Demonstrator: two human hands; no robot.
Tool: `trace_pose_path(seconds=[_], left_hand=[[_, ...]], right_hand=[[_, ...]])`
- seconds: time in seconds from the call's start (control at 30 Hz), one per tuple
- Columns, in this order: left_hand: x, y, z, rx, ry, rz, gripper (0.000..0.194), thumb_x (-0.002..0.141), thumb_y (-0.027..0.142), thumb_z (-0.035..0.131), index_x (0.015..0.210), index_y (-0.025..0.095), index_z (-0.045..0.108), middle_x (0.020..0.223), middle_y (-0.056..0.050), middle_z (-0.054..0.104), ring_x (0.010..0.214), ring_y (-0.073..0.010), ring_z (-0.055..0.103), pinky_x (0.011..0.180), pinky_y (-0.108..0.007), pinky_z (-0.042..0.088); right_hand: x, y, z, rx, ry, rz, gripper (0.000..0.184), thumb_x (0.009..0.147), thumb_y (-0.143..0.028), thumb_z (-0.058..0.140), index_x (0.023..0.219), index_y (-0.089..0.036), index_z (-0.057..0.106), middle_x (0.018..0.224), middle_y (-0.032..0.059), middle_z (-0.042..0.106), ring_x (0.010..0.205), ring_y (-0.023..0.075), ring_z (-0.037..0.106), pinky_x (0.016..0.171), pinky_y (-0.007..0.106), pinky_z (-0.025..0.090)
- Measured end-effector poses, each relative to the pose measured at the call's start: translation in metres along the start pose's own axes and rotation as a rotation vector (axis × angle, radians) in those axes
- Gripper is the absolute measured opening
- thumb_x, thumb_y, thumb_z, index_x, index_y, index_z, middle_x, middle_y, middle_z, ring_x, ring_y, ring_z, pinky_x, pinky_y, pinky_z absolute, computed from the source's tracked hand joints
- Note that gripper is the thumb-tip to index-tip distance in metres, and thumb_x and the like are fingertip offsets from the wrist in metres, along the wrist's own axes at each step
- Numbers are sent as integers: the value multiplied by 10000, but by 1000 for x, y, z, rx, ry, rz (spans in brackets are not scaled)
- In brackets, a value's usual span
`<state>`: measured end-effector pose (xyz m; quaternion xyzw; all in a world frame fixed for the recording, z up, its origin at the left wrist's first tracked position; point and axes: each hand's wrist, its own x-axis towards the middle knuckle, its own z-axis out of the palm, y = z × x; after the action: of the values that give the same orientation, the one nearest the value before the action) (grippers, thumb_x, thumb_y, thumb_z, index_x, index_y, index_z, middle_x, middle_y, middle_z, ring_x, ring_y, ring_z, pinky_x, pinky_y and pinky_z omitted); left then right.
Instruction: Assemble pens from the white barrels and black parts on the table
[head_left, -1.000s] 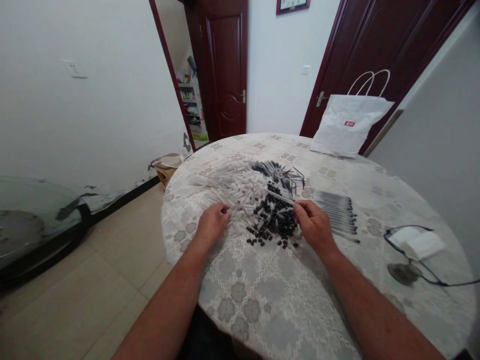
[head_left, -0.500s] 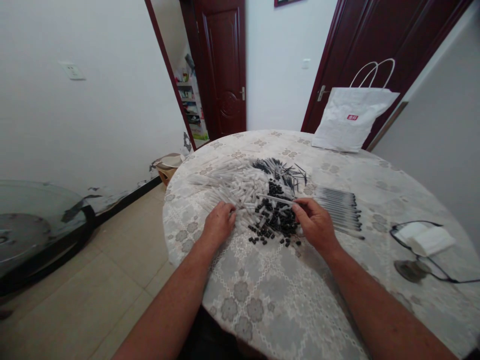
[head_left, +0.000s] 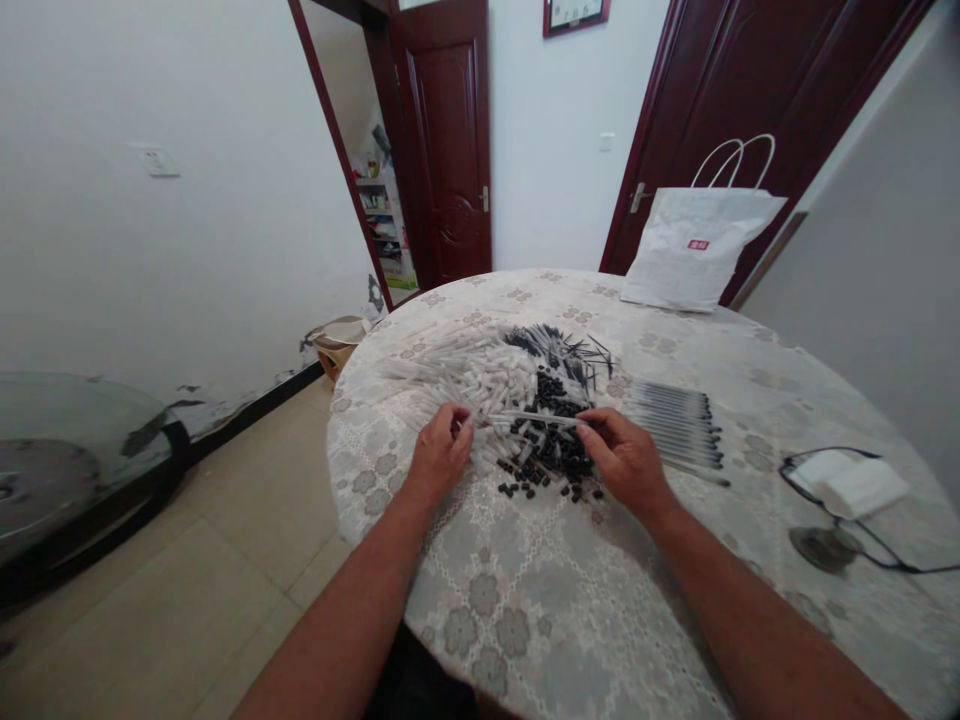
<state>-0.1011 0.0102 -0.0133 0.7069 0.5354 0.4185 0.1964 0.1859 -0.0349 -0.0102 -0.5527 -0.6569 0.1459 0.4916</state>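
My right hand [head_left: 619,455] pinches the right end of a clear pen barrel [head_left: 536,417], which lies level above the heap and points left. My left hand [head_left: 442,450] is closed at the left of the heap, thumb and fingers together; what they hold, if anything, is too small to make out. Between and beyond the hands spread white pen parts [head_left: 502,370] and long clear barrels [head_left: 420,365]. Small black plugs [head_left: 570,460] are heaped by my right fingers. Behind them lie dark-tipped refills [head_left: 562,345]. A row of pens with dark ends [head_left: 675,425] lies right of my right hand.
The round table has a patterned cloth [head_left: 540,570]. A white paper bag [head_left: 697,250] stands at the back right. Glasses [head_left: 802,485], folded white tissue [head_left: 862,485] and a round dark object [head_left: 821,548] are at the right.
The barrel in my right hand has come down and levelled out, its left end nearer my left hand. My left hand's fingers have lifted slightly. The camera view has tilted up a little.
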Motion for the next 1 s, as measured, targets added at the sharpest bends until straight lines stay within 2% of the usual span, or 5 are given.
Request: trace_pose_path(seconds=[0.17, 0.37, 0.5, 0.73, 1.0], left_hand=[[4, 4, 1, -515, -46, -233, 322, 877, 433, 647, 1071, 179, 686, 740, 12, 632, 592, -124, 548, 619, -261, 447], [4, 3, 9, -787, -77, -331, 401, 805, 477, 727, 1059, 166, 721, 787, -13, 660, 568, -103, 535, 563, -248, 435], [4, 5, 9, -857, -134, -346, 400, 795, 487, 747, 1041, 171, 736, 807, -12, 662, 568, -93, 523, 547, -245, 436], [3, 6, 10, -914, -140, -346, 401, 787, 479, 773, 1008, 146, 756, 769, -10, 628, 567, -84, 499, 537, -237, 441], [3, 4, 10, -874, -161, -380, 416, 783, 536, 779, 934, 148, 754, 721, -1, 590, 542, -82, 472, 506, -231, 428]], right_hand=[[-2, -10, 1, 50, -18, -40, 229, 949, -398, 629, 1051, -211, 715, 799, 35, 712, 649, 173, 623, 616, 281, 472], [-5, -19, 1, 43, -23, -81, 199, 958, -380, 624, 1051, -225, 708, 872, 44, 722, 699, 176, 638, 650, 291, 492], [-6, -20, 2, 13, -34, -98, 197, 964, -381, 608, 1051, -232, 703, 893, 49, 724, 719, 184, 640, 665, 302, 496], [-7, -16, 5, -20, -42, -124, 182, 963, -368, 607, 1050, -236, 698, 894, 43, 728, 713, 184, 657, 686, 304, 526], [-6, -16, 9, -223, -171, -421, 201, 1009, -266, 528, 1130, -228, 684, 995, 91, 723, 911, 222, 684, 825, 345, 558]])
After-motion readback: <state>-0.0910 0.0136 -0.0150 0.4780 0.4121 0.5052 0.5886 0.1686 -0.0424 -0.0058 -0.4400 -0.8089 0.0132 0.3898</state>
